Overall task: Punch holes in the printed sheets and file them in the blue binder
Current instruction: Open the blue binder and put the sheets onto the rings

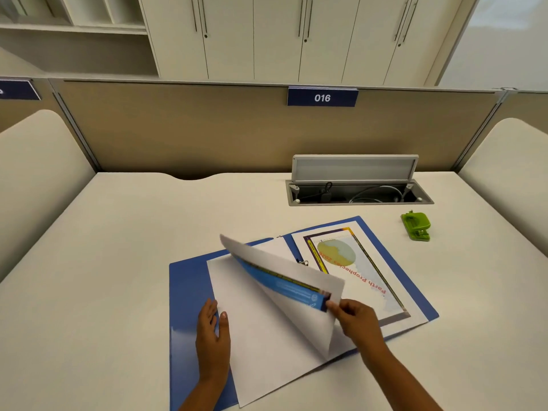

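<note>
1. The blue binder (189, 292) lies open on the desk (103, 262), near its middle, its covers spread toward 8 and 3 o'clock
2. A blank-faced sheet (258, 330) lies flat on the left cover
3. A printed sheet (367, 271) with a yellow-green circle and red lettering lies on the right cover
4. The right hand (355, 318) pinches the corner of a lifted sheet (284, 271) between thumb and fingers; that sheet arcs over the binder rings (303, 262), blue print on its underside
5. The left hand (212, 333) rests flat, fingers straight and close together, on the left edge of the blank-faced sheet, at 9 o'clock from the right hand
6. A green hole punch (415, 226) stands on the desk at 2 o'clock from the binder, apart from it
7. An open cable hatch (355, 185) sits at 12 o'clock
</note>
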